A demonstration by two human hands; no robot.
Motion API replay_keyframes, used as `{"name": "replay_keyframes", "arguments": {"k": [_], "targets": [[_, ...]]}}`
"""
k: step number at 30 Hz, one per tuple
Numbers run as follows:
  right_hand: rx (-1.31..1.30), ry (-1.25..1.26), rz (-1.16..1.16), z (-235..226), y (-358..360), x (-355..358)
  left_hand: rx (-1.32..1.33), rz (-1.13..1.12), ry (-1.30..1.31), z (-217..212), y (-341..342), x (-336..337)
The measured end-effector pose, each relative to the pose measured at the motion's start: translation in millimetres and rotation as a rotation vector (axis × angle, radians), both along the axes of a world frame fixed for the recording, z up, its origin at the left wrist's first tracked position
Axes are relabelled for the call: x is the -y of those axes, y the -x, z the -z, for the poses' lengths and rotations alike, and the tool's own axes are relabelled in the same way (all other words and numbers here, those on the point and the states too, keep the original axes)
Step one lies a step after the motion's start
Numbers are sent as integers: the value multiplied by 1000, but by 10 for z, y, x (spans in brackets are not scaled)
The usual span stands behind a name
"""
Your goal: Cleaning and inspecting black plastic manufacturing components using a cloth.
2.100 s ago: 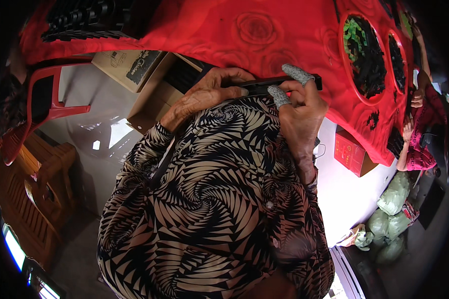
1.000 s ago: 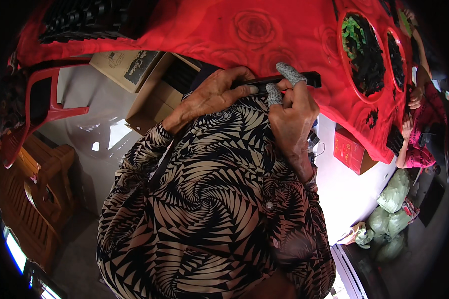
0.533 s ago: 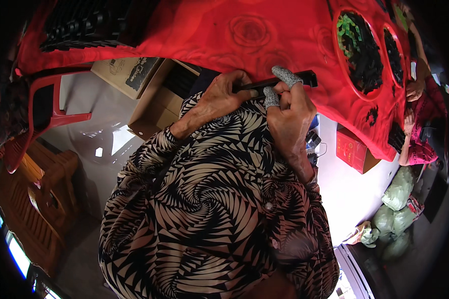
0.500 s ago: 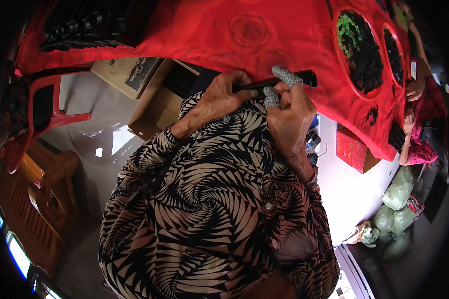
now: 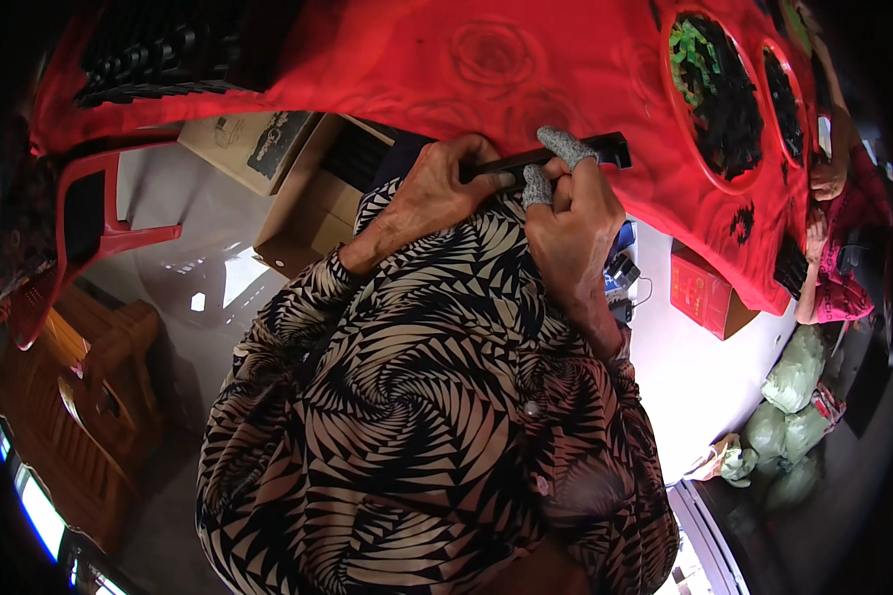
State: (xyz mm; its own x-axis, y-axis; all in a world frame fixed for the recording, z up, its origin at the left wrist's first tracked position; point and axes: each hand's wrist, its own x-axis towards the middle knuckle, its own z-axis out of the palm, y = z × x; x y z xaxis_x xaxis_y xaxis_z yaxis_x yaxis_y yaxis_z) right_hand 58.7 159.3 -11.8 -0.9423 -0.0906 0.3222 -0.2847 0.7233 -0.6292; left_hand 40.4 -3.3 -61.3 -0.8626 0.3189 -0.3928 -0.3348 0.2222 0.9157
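Observation:
Both hands grip a long thin black strip [image 5: 605, 151] at the near edge of a table covered with a red cloth [image 5: 446, 69]. My left hand [image 5: 442, 188] is closed around its left end. My right hand [image 5: 571, 213] pinches its middle with thumb and forefinger; grey finger cots cover two of that hand's fingertips. The strip's right end pokes out past my right hand over the cloth. My black-and-cream patterned top fills the lower half of the view.
Two round red trays [image 5: 677, 109] of small dark and green parts sit at the right on the cloth. Open cardboard boxes [image 5: 298, 198] stand under the table, a red plastic chair [image 5: 89, 223] and wooden furniture [image 5: 79, 397] to the left, green bags [image 5: 789, 397] at the right. Another person's arm [image 5: 831, 178] shows at the far right.
Both hands with the strip have shifted slightly up and left along the table edge; the grip is the same.

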Motion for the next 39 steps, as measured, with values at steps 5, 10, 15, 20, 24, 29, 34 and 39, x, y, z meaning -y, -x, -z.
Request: {"name": "replay_keyframes", "arguments": {"k": [5, 10, 15, 20, 24, 29, 34, 39], "targets": [[83, 57, 0, -44, -20, 16, -31, 53, -233, -40, 23, 107], [64, 27, 4, -33, -2, 13, -68, 158, -224, 0, 58, 178], [87, 0, -2, -51, -5, 3, -115, 167, -271, 23, 61, 186], [71, -2, 2, -68, 0, 19, -108, 146, -291, 13, 38, 174], [101, 28, -5, -81, -13, 29, -76, 43, -160, -16, -27, 92], [29, -14, -16, -30, -35, 14, -126, 16, -32, 49, -37, -2], [48, -23, 11, -8, -54, 1, -98, 88, 139, -86, 5, -48], [41, -2, 44, -1, -66, -4, -215, 99, 246, -115, 20, -91]]}}
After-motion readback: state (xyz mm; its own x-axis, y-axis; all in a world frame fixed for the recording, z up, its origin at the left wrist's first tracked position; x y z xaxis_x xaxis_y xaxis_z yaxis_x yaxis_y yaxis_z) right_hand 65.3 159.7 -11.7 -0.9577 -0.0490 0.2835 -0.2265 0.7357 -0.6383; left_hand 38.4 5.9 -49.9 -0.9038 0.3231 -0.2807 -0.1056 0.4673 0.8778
